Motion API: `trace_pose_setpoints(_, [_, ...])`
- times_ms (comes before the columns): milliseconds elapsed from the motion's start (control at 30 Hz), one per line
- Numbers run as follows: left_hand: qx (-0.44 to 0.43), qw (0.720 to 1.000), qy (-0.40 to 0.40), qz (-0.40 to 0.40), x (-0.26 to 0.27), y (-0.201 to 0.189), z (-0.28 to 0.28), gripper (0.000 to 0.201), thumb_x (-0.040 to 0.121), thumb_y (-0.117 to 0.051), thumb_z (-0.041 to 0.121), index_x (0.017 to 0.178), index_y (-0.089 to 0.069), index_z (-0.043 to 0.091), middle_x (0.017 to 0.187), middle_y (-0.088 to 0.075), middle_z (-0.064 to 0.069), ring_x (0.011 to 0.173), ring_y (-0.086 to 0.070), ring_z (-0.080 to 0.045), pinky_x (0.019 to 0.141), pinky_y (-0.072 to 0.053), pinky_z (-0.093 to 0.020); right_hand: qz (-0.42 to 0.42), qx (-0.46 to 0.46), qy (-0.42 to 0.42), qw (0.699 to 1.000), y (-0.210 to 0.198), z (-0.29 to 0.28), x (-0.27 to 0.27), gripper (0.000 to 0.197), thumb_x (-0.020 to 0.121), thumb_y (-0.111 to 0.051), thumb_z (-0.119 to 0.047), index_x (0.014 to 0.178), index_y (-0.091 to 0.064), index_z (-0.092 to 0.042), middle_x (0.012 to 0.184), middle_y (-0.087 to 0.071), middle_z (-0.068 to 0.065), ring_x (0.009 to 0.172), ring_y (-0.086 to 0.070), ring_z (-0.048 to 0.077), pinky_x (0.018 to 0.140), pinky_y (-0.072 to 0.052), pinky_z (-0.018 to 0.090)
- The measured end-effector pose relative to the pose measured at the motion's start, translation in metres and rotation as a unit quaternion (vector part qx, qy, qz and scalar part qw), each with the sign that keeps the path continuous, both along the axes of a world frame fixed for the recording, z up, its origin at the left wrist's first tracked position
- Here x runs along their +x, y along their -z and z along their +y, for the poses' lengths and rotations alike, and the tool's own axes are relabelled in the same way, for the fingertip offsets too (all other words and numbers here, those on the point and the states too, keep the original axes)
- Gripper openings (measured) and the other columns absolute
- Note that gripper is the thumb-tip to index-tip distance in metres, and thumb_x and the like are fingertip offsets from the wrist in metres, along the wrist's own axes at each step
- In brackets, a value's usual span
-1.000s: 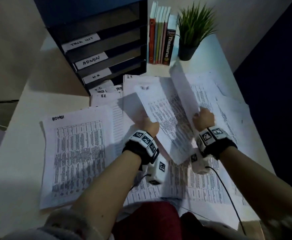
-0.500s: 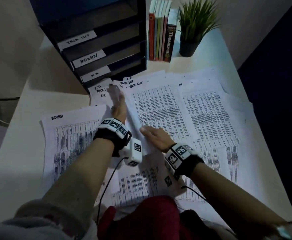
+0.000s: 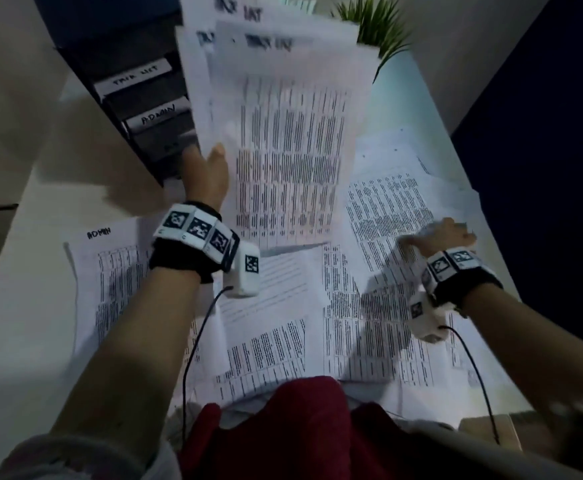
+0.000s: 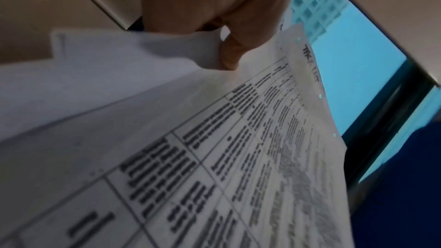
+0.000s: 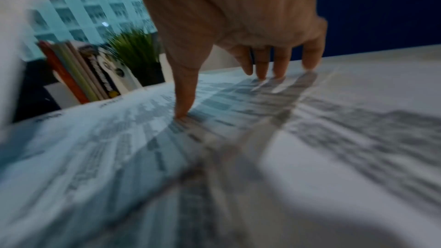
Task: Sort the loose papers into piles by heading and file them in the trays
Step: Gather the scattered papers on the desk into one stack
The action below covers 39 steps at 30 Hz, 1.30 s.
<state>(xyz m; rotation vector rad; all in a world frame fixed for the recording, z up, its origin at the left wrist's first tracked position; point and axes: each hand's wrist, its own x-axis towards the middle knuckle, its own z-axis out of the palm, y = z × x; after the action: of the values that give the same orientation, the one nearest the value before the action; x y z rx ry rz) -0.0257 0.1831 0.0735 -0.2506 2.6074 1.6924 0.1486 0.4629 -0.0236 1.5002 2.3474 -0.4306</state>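
My left hand holds up a small stack of printed sheets headed "TASK LIST", raised in front of the dark tray unit. In the left wrist view its thumb pinches the sheets near their left edge. The trays carry labels "TASK LIST" and "ADMIN"; a lower label is hidden by the paper. My right hand is out at the right, fingertips pressing straight down on loose printed papers on the desk. An "ADMIN" pile lies at the left.
Several loose printed sheets cover the white desk between my arms. A potted plant stands at the back, with upright books beside it in the right wrist view. The desk's right edge meets a dark wall.
My left hand has lifted a stack of task-list sheets off the desk toward the trays. My right hand has swung from the middle of the desk out to the right, onto the papers there.
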Motion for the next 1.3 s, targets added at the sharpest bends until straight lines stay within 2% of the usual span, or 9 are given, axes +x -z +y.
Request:
trace_pose_setpoints(100, [0.017,1.0,0.01,0.013,0.0,-0.006,0.003,0.048,0.097,-0.043,0.017,0.14,-0.03,0.001,0.147,-0.034,-0.01,0.135,-0.033,-0.025,0.103,-0.026,-0.021,-0.033,-0.013,-0.009,0.999,0.016,0.01,0.005,0.096,0.052,-0.075,-0.067,0.115,-0.048,-0.001,0.128,-0.044,0.021,0.119,-0.042,0.036,0.101,-0.036,0.049])
trace_pose_setpoints(267, [-0.008,0.983,0.106,-0.147,0.029,0.045,0.021,0.038,0.093,-0.048,0.014,0.127,-0.048,-0.004,0.129,-0.054,-0.018,0.119,-0.05,-0.034,0.094,-0.042,-0.033,0.045,-0.044,-0.102,0.993,0.009,-0.02,0.004,0.013,0.083,-0.061,-0.019,0.08,-0.065,-0.007,0.091,-0.061,0.017,0.097,-0.061,0.03,0.087,-0.046,0.034])
trace_pose_setpoints(467, [-0.112,0.953,0.159,-0.231,0.069,0.08,0.04,0.037,0.095,-0.043,0.013,0.128,-0.046,-0.006,0.134,-0.049,-0.018,0.123,-0.045,-0.034,0.098,-0.035,-0.03,0.088,-0.013,-0.05,0.995,0.01,-0.023,0.018,0.028,0.089,-0.051,-0.018,0.116,-0.053,-0.011,0.132,-0.035,0.017,0.123,-0.031,0.037,0.101,-0.031,0.05])
trace_pose_setpoints(633, [-0.048,0.956,0.179,-0.229,0.075,0.076,0.064,0.037,0.094,-0.043,0.007,0.129,-0.045,-0.005,0.135,-0.047,-0.018,0.124,-0.045,-0.033,0.105,-0.035,-0.034,0.114,-0.019,0.051,0.992,0.005,0.018,0.041,0.103,0.059,-0.063,-0.069,0.125,-0.038,0.007,0.133,-0.034,0.025,0.123,-0.032,0.037,0.099,-0.03,0.046])
trace_pose_setpoints(733, [-0.045,0.948,0.209,-0.236,0.082,0.072,0.084,0.032,0.093,-0.044,0.007,0.125,-0.046,0.001,0.131,-0.05,-0.016,0.114,-0.049,-0.028,0.098,-0.038,-0.03,0.156,-0.094,0.066,0.981,0.009,0.027,0.034,0.079,0.079,-0.053,-0.062,0.114,-0.047,0.008,0.119,-0.048,0.026,0.109,-0.047,0.036,0.087,-0.038,0.038])
trace_pose_setpoints(833, [-0.066,0.936,0.239,-0.249,0.087,0.07,0.101,0.028,0.093,-0.045,0.007,0.118,-0.046,-0.006,0.126,-0.05,-0.018,0.106,-0.05,-0.025,0.09,-0.04,-0.03,0.174,-0.144,0.047,0.973,0.011,0.021,0.025,0.061,0.067,-0.055,-0.072,0.069,-0.041,-0.012,0.069,-0.045,0.012,0.062,-0.044,0.015,0.054,-0.033,0.026])
trace_pose_setpoints(900, [-0.069,0.933,0.245,-0.253,0.092,0.069,0.106,0.021,0.091,-0.047,0.003,0.11,-0.046,-0.006,0.121,-0.049,-0.017,0.109,-0.05,-0.025,0.09,-0.041,-0.031,0.149,-0.148,0.005,0.978,0.012,0.013,0.023,0.058,0.068,-0.067,-0.062,0.06,-0.037,-0.014,0.063,-0.045,0.007,0.058,-0.044,0.014,0.052,-0.033,0.024])
trace_pose_setpoints(1067, [-0.009,0.949,0.241,-0.204,0.112,0.064,0.108,0.078,0.089,-0.052,-0.001,0.145,-0.001,0.016,0.15,-0.026,-0.013,0.131,-0.037,-0.03,0.099,-0.04,-0.034,0.063,-0.121,-0.059,0.989,0.004,-0.004,0.024,0.052,0.083,-0.066,-0.031,0.121,-0.051,0.001,0.125,-0.051,0.017,0.116,-0.048,0.031,0.103,-0.035,0.04])
trace_pose_setpoints(1300, [0.036,0.938,0.318,-0.129,0.133,0.031,0.114,0.04,0.094,-0.05,0.014,0.129,-0.043,-0.001,0.108,-0.058,-0.006,0.09,-0.058,-0.012,0.071,-0.046,-0.009,0.269,-0.255,0.099,0.924,0.013,0.018,0.044,0.083,0.048,-0.086,-0.044,0.11,-0.052,0.0,0.097,-0.062,0.015,0.086,-0.062,0.027,0.067,-0.054,0.035])
